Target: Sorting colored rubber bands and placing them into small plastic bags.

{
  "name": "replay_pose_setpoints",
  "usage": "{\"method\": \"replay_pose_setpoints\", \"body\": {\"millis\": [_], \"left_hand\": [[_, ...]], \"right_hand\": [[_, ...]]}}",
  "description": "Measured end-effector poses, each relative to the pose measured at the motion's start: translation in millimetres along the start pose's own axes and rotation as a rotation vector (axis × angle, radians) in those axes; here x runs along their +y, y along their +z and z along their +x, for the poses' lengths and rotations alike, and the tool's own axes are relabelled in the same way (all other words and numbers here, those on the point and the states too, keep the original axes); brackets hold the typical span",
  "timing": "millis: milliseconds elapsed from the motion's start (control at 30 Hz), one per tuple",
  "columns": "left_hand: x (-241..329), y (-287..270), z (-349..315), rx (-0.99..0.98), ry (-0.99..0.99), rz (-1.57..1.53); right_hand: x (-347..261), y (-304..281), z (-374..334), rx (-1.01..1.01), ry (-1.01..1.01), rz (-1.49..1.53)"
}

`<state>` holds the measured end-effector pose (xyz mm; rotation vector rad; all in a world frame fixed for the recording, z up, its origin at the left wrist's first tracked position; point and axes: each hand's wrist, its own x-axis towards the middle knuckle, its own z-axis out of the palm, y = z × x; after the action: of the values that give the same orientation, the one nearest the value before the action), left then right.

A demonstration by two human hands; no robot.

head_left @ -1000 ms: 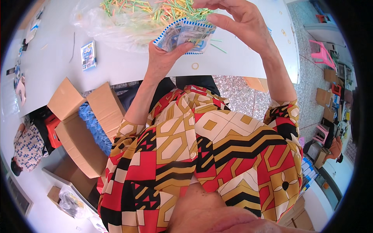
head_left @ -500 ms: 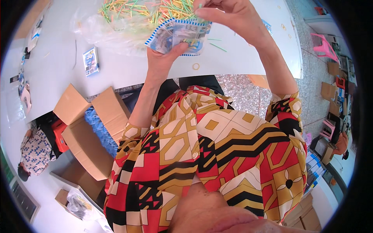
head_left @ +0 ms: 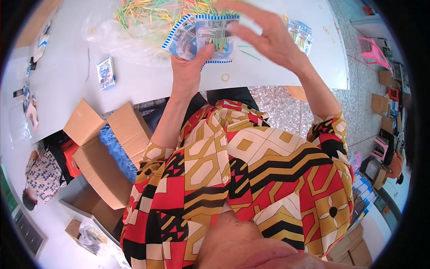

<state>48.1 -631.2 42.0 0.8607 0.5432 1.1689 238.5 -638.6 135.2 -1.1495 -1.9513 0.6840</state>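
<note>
My left hand (head_left: 188,74) grips several fanned plastic packets (head_left: 215,29) with blue-and-white striped edges, its thumb pressed over the front one. Thin green and yellow sticks show through that packet's clear window. Just right of the packets, my right hand (head_left: 271,40) is spread, fingers reaching left and thumb apart, with nothing visible in it; its fingertips are blurred. Behind the packets lies a heap of thin coloured sticks (head_left: 150,12) on a crumpled clear plastic bag (head_left: 103,33). Another filled packet (head_left: 299,36) rests beyond my right wrist.
On the white table (head_left: 148,83) lie a blue-and-white packet (head_left: 106,73), a rubber band (head_left: 225,77) and loose green sticks (head_left: 250,54). Below the table's left edge stands an open cardboard box (head_left: 101,172) with blue contents. A person (head_left: 45,177) is at far left; pink stools (head_left: 374,56) stand right.
My right hand has opened from a pinch above the packets and shifted lower. The packets in my left hand have moved slightly up and left. More of the packet at right now shows.
</note>
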Motion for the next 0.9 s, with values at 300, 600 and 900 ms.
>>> {"method": "replay_pose_setpoints", "body": {"millis": [300,600,900], "left_hand": [[-1,10,2,0.12,-0.015,-0.027],[-23,9,-8,0.084,-0.149,0.169],[-8,19,-6,-0.073,-0.184,0.176]], "right_hand": [[17,15,-15,0.226,0.101,0.334],[72,17,-93,0.326,0.366,0.455],[183,-61,-152,0.216,0.71,-0.29]]}}
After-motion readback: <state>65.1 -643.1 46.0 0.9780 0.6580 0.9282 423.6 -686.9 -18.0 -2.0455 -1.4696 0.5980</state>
